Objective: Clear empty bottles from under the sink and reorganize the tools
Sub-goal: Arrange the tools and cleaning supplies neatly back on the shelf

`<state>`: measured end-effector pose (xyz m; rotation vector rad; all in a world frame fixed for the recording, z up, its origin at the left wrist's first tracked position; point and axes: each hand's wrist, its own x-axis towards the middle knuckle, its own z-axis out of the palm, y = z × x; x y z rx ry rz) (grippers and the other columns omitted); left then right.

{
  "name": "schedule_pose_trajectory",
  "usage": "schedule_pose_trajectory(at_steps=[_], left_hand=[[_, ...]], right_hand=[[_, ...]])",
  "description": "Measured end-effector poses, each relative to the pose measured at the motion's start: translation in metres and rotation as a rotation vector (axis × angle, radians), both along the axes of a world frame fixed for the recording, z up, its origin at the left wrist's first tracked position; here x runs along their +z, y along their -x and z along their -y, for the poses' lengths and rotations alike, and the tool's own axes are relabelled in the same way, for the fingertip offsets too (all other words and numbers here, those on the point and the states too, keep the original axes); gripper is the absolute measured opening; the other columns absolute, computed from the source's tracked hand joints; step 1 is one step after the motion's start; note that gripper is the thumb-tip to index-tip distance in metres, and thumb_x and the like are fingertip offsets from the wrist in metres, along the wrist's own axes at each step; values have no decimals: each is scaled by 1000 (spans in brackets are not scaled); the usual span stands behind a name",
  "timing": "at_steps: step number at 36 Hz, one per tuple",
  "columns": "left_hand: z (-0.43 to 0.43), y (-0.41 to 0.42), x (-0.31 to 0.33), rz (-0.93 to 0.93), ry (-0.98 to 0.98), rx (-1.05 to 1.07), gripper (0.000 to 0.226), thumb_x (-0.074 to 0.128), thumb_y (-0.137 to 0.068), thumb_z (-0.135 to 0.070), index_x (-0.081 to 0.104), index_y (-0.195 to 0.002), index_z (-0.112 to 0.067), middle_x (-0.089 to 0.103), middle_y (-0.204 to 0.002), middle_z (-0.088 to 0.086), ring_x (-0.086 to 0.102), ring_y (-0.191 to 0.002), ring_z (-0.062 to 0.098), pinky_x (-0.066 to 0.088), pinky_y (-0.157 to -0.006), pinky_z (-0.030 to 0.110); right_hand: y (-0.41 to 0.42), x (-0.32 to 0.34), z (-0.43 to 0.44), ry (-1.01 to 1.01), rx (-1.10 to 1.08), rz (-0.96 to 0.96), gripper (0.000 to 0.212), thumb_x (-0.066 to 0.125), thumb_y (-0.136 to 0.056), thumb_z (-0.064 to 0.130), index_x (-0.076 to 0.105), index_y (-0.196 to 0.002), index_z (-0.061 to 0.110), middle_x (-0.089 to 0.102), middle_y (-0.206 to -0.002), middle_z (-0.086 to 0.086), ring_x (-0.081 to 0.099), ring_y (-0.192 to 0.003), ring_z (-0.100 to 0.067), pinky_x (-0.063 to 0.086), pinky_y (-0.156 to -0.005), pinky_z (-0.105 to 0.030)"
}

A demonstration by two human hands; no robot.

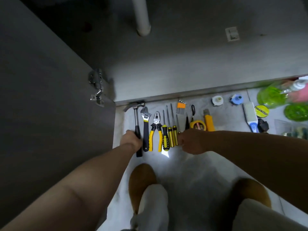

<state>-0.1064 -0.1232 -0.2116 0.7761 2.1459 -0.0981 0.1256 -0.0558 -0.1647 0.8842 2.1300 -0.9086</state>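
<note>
Grips black-handled hammer [136, 117] in left hand [132, 141]; curls right hand [191, 142] against yellow screwdrivers [170, 137], grasp not determinable. Cannot read tape measure [198, 126] lettering.

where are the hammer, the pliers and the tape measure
hammer [136, 118]: head view, on its steel shaft
pliers [156, 121]: head view, on the pivot joint
tape measure [198, 125]: head view, on its yellow case

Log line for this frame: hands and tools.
left hand grips black-handled steel claw hammer | right hand curled beside yellow-handled screwdrivers, grip unclear | phase: reorganizing
</note>
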Motion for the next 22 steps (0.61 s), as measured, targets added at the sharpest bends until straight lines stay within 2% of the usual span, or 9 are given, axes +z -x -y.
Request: schedule_pose_trajectory(at_steps=[4, 8, 11, 12, 14, 16, 19, 20, 22], left_hand=[[2, 0, -3, 94, -22, 110, 21, 60, -93, -12, 67, -111, -5, 69, -104, 14, 65, -96, 32, 58, -83, 39], [5, -1, 10, 375, -67, 410, 17, 60, -98, -7, 65, -113, 1, 71, -98, 16, 70, -79, 28, 60, -60, 32], [8, -2, 26, 660, -71, 596, 16, 58, -101, -12, 65, -112, -4, 72, -80, 8, 69, -67, 20, 59, -75, 33], [10, -4, 32, 745, -75, 644, 13, 59, -100, -13, 65, -109, -7, 73, -80, 6, 69, -68, 16, 60, -77, 33], [15, -8, 42, 880, -88, 704, 9, 62, -98, -13, 65, -105, -9, 75, -94, 7, 73, -83, 16, 61, -74, 31], [25, -14, 51, 994, -91, 684, 3, 65, -96, -10, 63, -97, -8, 75, -90, 8, 75, -83, 18, 61, -73, 31], [39, -24, 58, 1073, -71, 537, 7, 70, -92, -11, 64, -95, -12, 69, -96, 8, 67, -96, 20, 59, -90, 37], [42, -28, 60, 1069, -65, 476, 9, 71, -91, -12, 66, -98, -12, 66, -102, 9, 65, -100, 20, 58, -92, 36], [44, -35, 63, 1027, -62, 370, 26, 73, -90, -12, 66, -114, -8, 65, -106, 7, 68, -98, 15, 58, -85, 29]], right_hand=[[11, -5, -5, -49, -48, 35, 4, 50, -99, 17, 51, -95, 17, 50, -80, -2, 49, -86, -21, 50, -87, -36], [23, 6, -10, -32, -97, 6, 6, 48, -100, 17, 53, -95, 17, 56, -96, -7, 51, -88, -21, 50, -86, -33], [30, 21, -13, 39, -200, -45, 12, 46, -100, 14, 54, -92, 13, 56, -94, -9, 52, -82, -19, 49, -79, -28], [33, 26, -13, 91, -264, -69, 15, 44, -99, 12, 54, -88, 8, 54, -90, -13, 51, -73, -17, 49, -71, -24], [38, 35, -11, 180, -338, -113, 21, 42, -98, 9, 53, -82, 4, 51, -83, -22, 42, -56, -16, 37, -48, -17], [40, 38, -5, 241, -423, -144, 25, 44, -101, 18, 60, -90, 2, 59, -86, -27, 53, -64, -22, 39, -47, -18], [44, 33, 6, 337, -530, -152, 39, 42, -103, 36, 59, -101, 1, 66, -101, -26, 62, -79, -27, 47, -62, -28], [45, 31, 9, 353, -558, -159, 44, 40, -104, 40, 58, -105, 0, 66, -105, -24, 64, -81, -27, 48, -64, -29], [45, 28, 16, 376, -625, -181, 47, 42, -103, 43, 60, -112, 0, 67, -110, -21, 69, -85, -27, 54, -68, -33]])
